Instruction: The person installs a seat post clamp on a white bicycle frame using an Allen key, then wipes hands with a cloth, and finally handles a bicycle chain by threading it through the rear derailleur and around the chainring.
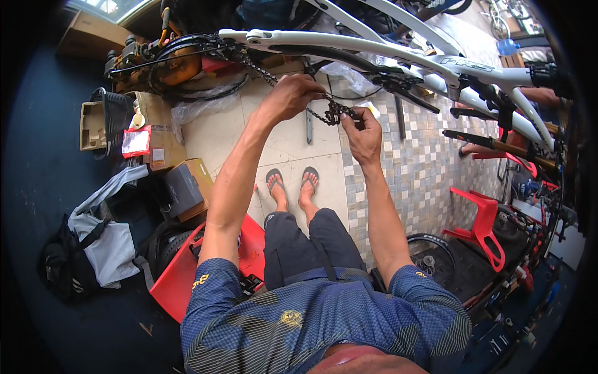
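A dark bicycle chain (261, 73) hangs from the rear end of a white bike frame (349, 42) and runs down to my hands. My left hand (290, 96) is closed on it, fingers pinched together. Between my hands the chain loops round a small dark mechanism (334, 112), which looks like a rear derailleur. My right hand (364, 134) grips the right side of this mechanism between thumb and fingers. Its exact hold is partly hidden by the dark parts. A thin black cable (355, 98) curves past just above my right hand.
An orange air compressor (171, 70) stands at the far left, with cardboard boxes (168, 124) nearer. A red chair (249, 249) is by my left side, another red chair (476, 224) to the right. Black stand legs (309, 124) reach the tiled floor (367, 206). Another person's leg (498, 142) shows at right.
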`<action>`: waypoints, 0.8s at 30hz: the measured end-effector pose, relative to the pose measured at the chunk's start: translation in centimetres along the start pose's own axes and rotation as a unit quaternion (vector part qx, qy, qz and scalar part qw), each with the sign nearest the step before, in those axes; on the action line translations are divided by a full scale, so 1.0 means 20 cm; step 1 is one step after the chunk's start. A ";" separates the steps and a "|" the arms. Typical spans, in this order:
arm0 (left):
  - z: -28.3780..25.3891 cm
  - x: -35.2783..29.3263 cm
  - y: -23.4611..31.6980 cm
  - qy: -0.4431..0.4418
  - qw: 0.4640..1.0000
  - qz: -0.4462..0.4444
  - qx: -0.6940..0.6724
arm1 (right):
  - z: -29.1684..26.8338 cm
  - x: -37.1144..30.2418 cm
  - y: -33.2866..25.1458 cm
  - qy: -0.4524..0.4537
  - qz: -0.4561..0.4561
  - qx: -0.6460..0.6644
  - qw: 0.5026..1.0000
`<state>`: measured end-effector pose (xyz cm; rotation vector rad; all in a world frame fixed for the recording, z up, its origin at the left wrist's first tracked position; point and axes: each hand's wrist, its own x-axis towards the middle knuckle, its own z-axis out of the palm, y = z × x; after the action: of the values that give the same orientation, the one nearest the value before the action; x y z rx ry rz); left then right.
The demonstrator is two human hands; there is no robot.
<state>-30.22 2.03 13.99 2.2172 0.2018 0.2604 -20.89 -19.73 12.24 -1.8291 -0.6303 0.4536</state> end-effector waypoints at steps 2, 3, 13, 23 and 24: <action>0.02 0.00 0.00 0.005 0.999 0.018 0.026 | 0.00 -0.01 0.01 -0.011 0.045 0.007 0.999; 0.02 0.00 0.00 0.015 0.999 0.015 0.025 | 0.01 -0.02 0.01 -0.014 0.044 -0.002 0.999; 0.05 -0.03 0.07 -0.035 0.994 -0.030 0.099 | 0.00 0.05 -0.05 -0.056 -0.127 -0.122 0.983; 0.14 -0.06 -0.10 0.016 0.989 -0.032 0.142 | -0.01 0.08 -0.03 -0.100 -0.130 -0.001 0.987; 0.13 -0.06 -0.10 0.022 0.994 -0.051 0.090 | -0.04 0.07 -0.02 -0.067 -0.054 0.057 0.995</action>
<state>-30.74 1.04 10.70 2.3730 0.3749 0.2426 -19.46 -19.36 12.81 -1.6584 -0.7761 0.5328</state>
